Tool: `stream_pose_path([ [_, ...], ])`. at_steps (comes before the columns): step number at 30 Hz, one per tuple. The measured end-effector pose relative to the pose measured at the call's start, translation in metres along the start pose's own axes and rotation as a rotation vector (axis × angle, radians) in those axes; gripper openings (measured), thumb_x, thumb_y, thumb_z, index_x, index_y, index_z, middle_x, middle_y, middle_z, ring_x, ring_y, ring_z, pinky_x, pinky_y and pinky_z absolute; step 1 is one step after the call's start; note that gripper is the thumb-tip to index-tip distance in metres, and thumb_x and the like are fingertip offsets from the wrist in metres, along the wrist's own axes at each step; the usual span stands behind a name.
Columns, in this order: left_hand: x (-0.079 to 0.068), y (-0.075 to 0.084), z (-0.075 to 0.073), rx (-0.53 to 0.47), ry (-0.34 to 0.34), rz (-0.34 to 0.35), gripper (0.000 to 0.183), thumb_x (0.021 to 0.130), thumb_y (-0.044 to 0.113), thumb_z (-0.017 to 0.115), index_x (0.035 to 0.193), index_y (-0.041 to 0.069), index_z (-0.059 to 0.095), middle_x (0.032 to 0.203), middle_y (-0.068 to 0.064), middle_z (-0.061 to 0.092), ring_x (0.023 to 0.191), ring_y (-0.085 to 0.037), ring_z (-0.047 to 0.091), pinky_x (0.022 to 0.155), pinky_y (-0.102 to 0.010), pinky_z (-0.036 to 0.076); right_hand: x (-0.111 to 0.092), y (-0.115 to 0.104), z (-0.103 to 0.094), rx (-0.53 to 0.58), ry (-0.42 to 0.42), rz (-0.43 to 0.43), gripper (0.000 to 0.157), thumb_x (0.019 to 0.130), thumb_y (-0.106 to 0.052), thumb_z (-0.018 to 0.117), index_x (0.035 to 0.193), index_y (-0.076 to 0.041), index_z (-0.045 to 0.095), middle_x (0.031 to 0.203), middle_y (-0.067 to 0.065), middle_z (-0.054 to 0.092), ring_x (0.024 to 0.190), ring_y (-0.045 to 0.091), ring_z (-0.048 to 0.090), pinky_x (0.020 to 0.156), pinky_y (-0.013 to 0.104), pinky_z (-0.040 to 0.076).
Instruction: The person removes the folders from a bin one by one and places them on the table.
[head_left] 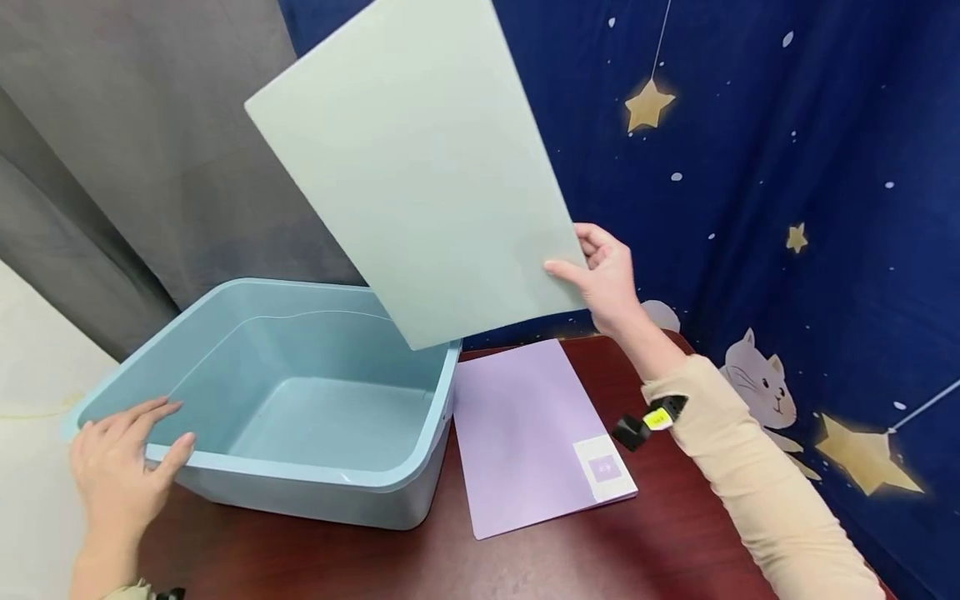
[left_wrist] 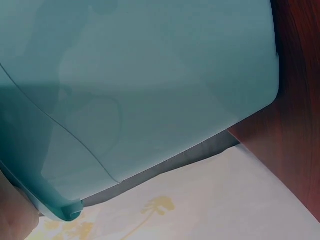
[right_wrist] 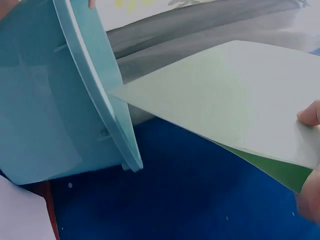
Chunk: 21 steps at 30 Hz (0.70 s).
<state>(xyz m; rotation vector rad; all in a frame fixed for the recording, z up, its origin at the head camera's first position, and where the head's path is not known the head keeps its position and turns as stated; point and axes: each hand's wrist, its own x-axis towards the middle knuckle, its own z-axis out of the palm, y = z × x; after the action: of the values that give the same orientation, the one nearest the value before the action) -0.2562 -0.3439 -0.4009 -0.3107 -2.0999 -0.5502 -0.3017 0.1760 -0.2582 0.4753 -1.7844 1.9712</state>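
Note:
My right hand (head_left: pixel 609 279) grips a large pale green folder (head_left: pixel 431 175) by its lower right edge, thumb on the near face. The folder is tilted in the air, its lower corner over the right part of a light blue plastic bin (head_left: pixel 341 477). In the right wrist view, a darker green layer (right_wrist: pixel 280 170) shows beneath the pale cover. My left hand (head_left: pixel 123 467) rests on the bin's front left rim with fingers and thumb extended over it. On the table, right of the bin, lies a purple folder (head_left: pixel 525 433) with a white label at one corner.
The dark red wooden table (head_left: pixel 360 558) carries the bin and the purple folder. Behind it hang a grey curtain (head_left: pixel 150 142) and a blue curtain (head_left: pixel 735 208) with stars and a cat. Pale cloth (left_wrist: pixel 200 195) lies beyond the table's left edge.

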Motion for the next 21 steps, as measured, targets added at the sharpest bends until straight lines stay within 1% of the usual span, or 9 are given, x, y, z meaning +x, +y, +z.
stream_pose_path([
  [4,0.002,-0.003,0.002,-0.003,-0.004,0.018,0.054,0.074,0.047,0.059,0.097,-0.001,0.066,0.100,-0.024,0.061,0.086,-0.042,0.047,0.076,-0.049,0.024,-0.019,-0.001,-0.026,0.074,0.053,0.023,0.035,0.071,0.015,0.063,0.096,-0.009,0.061,0.083,-0.001,0.068,0.069,0.010,0.065,0.058,0.026,0.053],
  [7,0.003,-0.005,0.003,-0.005,-0.001,0.023,0.055,0.075,0.048,0.059,0.096,-0.002,0.066,0.100,-0.024,0.061,0.085,-0.042,0.047,0.077,-0.048,0.024,-0.034,-0.001,-0.048,0.142,0.103,0.040,0.035,0.072,0.019,0.059,0.094,-0.008,0.060,0.080,0.000,0.068,0.068,0.010,0.066,0.058,0.025,0.053],
  [9,0.003,-0.006,0.003,-0.001,0.003,0.018,0.056,0.075,0.050,0.058,0.096,-0.002,0.066,0.100,-0.024,0.061,0.086,-0.043,0.047,0.077,-0.049,0.025,-0.045,-0.001,-0.065,0.172,0.140,0.053,0.035,0.073,0.020,0.056,0.094,-0.008,0.059,0.080,0.000,0.069,0.068,0.011,0.066,0.057,0.024,0.053],
  [13,0.003,-0.008,0.002,0.020,-0.009,0.009,0.061,0.077,0.053,0.056,0.096,-0.004,0.066,0.100,-0.026,0.061,0.087,-0.045,0.046,0.077,-0.055,0.025,-0.066,0.001,-0.096,0.141,0.172,0.103,0.031,0.077,0.016,0.057,0.096,-0.008,0.058,0.081,-0.001,0.069,0.070,0.010,0.067,0.057,0.024,0.053],
  [16,0.004,-0.009,0.000,0.036,-0.018,0.010,0.064,0.077,0.055,0.054,0.096,-0.005,0.065,0.100,-0.027,0.060,0.087,-0.045,0.046,0.078,-0.057,0.025,-0.079,0.005,-0.114,0.098,0.168,0.148,0.029,0.079,0.012,0.058,0.099,-0.010,0.058,0.083,-0.003,0.070,0.072,0.009,0.067,0.057,0.024,0.053],
  [21,0.005,-0.010,-0.003,0.055,-0.027,0.004,0.066,0.077,0.056,0.053,0.097,-0.006,0.064,0.100,-0.028,0.060,0.088,-0.046,0.045,0.079,-0.057,0.025,-0.094,0.017,-0.134,0.060,0.146,0.219,0.030,0.082,0.008,0.057,0.103,-0.013,0.057,0.085,-0.005,0.070,0.074,0.009,0.067,0.057,0.024,0.053],
])
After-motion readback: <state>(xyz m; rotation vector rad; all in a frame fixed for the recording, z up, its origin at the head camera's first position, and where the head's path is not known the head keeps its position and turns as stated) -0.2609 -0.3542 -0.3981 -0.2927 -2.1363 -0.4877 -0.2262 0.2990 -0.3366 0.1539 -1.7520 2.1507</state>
